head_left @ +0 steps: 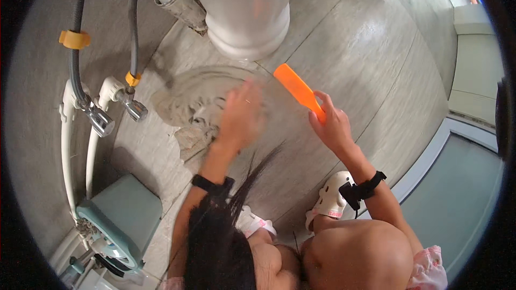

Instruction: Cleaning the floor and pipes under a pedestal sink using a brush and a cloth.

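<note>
My right hand (334,128) is closed around the handle of an orange paddle-shaped tool (294,85), its flat head held above the floor and pointing up and left. My left hand (240,116), smeared by motion, is over the right side of a grey, streaky patch (177,88) on the floor. Its fingers are too blurred to tell whether they hold anything. A crumpled greyish-beige piece (191,142) lies at the patch's near edge, left of my left wrist; whether it is cloth or something else is unclear.
A white pedestal (248,32) stands just beyond the patch, beside a grey drainpipe (181,9). Two hoses with metal valves (100,122) run along the left wall. A blue-green bin (126,212) stands near left. Dark hair hangs before my left arm. A framed door panel (451,182) is at right.
</note>
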Action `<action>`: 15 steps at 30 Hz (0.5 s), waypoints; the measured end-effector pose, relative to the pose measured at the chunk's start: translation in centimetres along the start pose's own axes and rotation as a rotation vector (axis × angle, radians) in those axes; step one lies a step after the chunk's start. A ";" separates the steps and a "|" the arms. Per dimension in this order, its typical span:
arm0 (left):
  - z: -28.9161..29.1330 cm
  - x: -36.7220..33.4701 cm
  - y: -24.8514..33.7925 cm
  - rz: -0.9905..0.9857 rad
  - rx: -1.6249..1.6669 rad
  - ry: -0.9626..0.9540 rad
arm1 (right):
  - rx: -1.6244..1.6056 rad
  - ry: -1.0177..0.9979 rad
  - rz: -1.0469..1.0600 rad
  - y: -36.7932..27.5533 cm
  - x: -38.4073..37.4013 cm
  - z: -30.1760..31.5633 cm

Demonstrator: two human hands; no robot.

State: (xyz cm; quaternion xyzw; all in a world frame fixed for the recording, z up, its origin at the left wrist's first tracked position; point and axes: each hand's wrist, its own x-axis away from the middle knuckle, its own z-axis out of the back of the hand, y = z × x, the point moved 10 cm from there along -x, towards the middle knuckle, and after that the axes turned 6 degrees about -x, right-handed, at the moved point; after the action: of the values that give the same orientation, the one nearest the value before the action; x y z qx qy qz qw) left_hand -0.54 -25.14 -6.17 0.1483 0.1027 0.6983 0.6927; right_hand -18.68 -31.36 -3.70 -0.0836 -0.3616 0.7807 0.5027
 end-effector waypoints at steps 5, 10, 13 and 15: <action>-0.2 1.4 1.1 -0.012 0.093 -0.085 | 0.088 0.062 0.243 -1.8 -0.9 1.3; 2.0 4.9 -5.2 0.243 -0.022 0.057 | 0.307 -0.130 0.241 -1.4 -2.6 0.7; 2.3 6.2 -7.1 0.329 -0.049 0.196 | 0.382 -0.328 0.266 -1.9 -3.7 -0.8; 2.4 6.1 -6.8 0.311 -0.081 0.234 | 0.421 -0.397 0.318 -2.2 -5.4 -1.9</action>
State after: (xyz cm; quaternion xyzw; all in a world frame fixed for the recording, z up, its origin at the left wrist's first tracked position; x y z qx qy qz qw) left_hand 6.71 -19.08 -5.97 0.0521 0.1304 0.8130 0.5650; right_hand -13.53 -34.53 -4.93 0.1205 -0.2653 0.9082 0.3005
